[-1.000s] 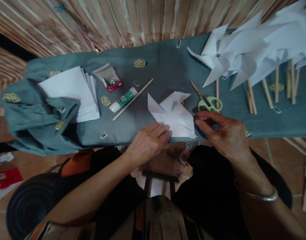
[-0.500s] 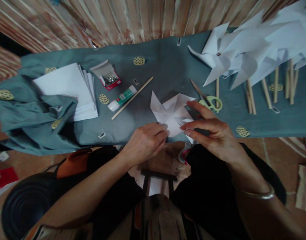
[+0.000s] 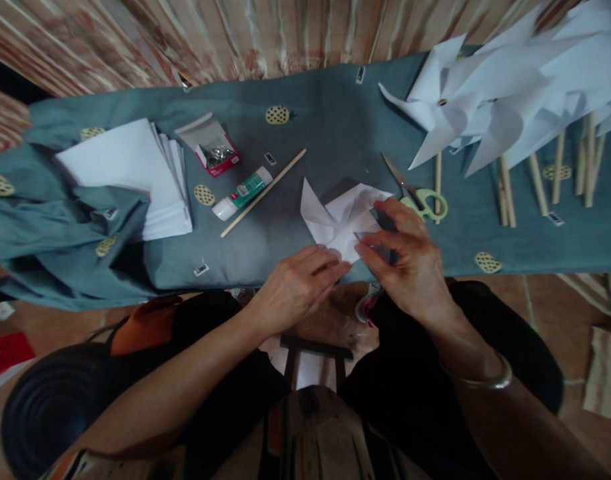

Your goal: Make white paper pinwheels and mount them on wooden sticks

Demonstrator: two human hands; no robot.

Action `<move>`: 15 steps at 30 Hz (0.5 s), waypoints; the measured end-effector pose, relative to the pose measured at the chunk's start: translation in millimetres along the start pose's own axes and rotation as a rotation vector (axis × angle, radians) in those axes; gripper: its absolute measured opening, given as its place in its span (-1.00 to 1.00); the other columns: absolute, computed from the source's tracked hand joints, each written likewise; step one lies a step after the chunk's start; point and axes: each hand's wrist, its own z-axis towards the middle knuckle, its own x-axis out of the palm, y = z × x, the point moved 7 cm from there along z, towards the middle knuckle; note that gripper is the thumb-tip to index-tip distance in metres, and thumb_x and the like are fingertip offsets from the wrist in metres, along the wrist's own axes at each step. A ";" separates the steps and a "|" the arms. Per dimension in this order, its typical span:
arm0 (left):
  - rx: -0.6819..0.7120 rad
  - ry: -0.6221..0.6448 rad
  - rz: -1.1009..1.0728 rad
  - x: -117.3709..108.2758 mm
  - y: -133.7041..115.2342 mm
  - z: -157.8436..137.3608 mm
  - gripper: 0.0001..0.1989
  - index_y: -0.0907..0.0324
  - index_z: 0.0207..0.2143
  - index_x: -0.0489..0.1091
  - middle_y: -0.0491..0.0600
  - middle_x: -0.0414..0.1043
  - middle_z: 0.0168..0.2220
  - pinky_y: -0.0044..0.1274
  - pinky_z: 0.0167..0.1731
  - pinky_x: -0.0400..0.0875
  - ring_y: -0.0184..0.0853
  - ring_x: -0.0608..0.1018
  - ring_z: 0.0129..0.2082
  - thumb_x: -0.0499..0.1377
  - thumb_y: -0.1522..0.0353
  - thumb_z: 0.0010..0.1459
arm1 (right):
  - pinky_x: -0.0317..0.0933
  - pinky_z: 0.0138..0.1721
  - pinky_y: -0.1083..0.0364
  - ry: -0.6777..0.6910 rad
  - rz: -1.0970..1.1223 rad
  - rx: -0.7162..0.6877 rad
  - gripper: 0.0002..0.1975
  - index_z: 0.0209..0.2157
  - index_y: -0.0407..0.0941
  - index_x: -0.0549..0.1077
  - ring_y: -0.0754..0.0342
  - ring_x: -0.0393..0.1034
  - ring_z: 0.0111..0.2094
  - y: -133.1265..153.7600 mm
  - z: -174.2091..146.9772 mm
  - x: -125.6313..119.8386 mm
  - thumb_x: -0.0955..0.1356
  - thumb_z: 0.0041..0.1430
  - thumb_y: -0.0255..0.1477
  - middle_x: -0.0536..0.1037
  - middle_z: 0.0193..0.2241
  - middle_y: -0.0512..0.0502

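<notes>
A white paper pinwheel (image 3: 330, 223) lies near the front edge of the cloth-covered table, its blades partly folded toward the middle. My left hand (image 3: 300, 283) is closed on its near edge, the fingertips pressed on the paper. At the pinwheel's right side, my right hand (image 3: 402, 257) pinches a paper corner between thumb and index finger, other fingers touching the blade above. Just beyond that hand lie scissors with green handles (image 3: 428, 203), blades pointing away. To the left rest a thin wooden stick (image 3: 265, 191) and a glue stick (image 3: 242, 193).
A small open box of metal pins (image 3: 218, 157) stands behind the glue stick. Farther left is a stack of white paper (image 3: 125, 167), partly under a cloth fold. Several finished pinwheels (image 3: 515, 100) on wooden sticks fill the right back. The tablecloth (image 3: 335, 133) is grey-green with pineapples.
My right hand has moved left and inward, bringing a paper corner toward the pinwheel's middle. My left hand's fingers have slid slightly right along the near edge.
</notes>
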 end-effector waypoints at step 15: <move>-0.208 -0.083 -0.236 4.8 17.5 1.4 -0.80 0.28 -0.14 0.53 0.06 0.62 -0.18 -0.51 -0.12 0.58 -0.34 0.65 -0.17 0.13 0.52 0.26 | 0.15 0.29 -0.29 0.003 -0.136 -0.031 -0.81 -0.10 0.20 0.54 -0.21 0.23 0.27 9.3 -0.5 3.9 0.33 0.29 -0.30 0.46 0.13 0.04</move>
